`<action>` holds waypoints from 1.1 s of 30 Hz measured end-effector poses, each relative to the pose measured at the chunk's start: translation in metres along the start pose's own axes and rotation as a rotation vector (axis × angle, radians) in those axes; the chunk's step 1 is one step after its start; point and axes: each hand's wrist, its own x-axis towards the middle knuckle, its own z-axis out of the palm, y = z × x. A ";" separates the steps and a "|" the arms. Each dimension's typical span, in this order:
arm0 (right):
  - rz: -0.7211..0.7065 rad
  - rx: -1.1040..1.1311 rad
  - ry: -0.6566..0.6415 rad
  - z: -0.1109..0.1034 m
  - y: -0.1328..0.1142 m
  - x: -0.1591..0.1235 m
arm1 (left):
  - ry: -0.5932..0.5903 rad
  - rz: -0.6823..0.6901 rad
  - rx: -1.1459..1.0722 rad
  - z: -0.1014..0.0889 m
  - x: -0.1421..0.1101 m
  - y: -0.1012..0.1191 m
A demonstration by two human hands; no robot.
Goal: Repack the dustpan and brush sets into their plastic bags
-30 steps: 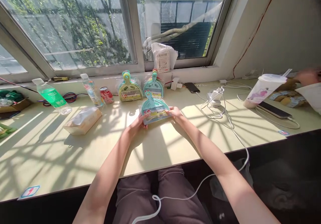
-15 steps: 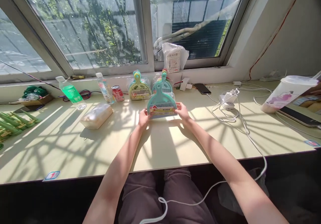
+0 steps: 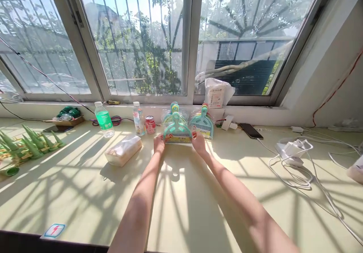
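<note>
So I'm gripping a plastic-wrapped dustpan set with both hands, left hand pinching its lower left edge, right hand pinching the lower right. Both are closing on the wrap, no daylight there that I can see. The set's standing upright right between them, handle up, brush facing me.

Straight behind my grip a yellow-green handled set is poking up, and just past my right fingers another bunch of sets is standing. I'd say I'm at the lining-up step, squaring this one up in front of the one behind. Can't tell whether the two are touching, or whether the bottom edge is resting on the table.

What the next bit is calling for, imo: bottom flat, set leaning back a touch, then both hands loosening evenly so it isn't tipping toward me. Slippery wrap could be a pain. Watching my left knuckles too, since a red can is sitting just beyond them.
</note>
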 end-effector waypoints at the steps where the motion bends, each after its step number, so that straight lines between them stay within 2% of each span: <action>1: 0.005 0.002 -0.003 0.013 -0.002 0.008 | 0.037 -0.001 0.011 -0.002 0.010 -0.005; 5: -0.006 -0.013 0.064 0.052 0.005 0.035 | 0.190 0.009 0.046 0.003 0.040 -0.024; 8: -0.040 -0.019 0.166 0.067 0.020 0.049 | 0.207 0.031 0.059 0.016 0.058 -0.035; 14: -0.102 -0.036 0.216 0.076 0.042 0.062 | 0.177 0.033 0.085 0.032 0.077 -0.057; 19: -0.151 -0.092 0.245 0.075 0.034 0.053 | 0.206 0.066 0.037 0.033 0.077 -0.064; 22: -0.145 -0.140 0.363 0.061 0.027 0.050 | 0.178 0.051 0.064 0.031 0.076 -0.059; 25: 0.096 -0.213 0.616 0.026 0.032 0.058 | 0.174 0.042 0.116 0.028 0.073 -0.050; 26: 0.188 -0.240 0.654 0.010 0.038 0.063 | 0.189 0.052 0.138 0.028 0.072 -0.048; 27: 0.272 -0.260 0.656 -0.006 0.045 0.067 | 0.215 0.076 0.164 0.027 0.071 -0.046; 29: 0.327 -0.260 0.602 -0.036 0.061 0.074 | 0.282 0.176 0.226 0.028 0.068 -0.045; 31: 0.337 -0.262 0.528 -0.058 0.075 0.078 | 0.337 0.330 0.294 0.030 0.063 -0.047; 33: 0.308 -0.279 0.451 -0.069 0.083 0.080 | 0.317 0.509 0.363 0.034 0.058 -0.050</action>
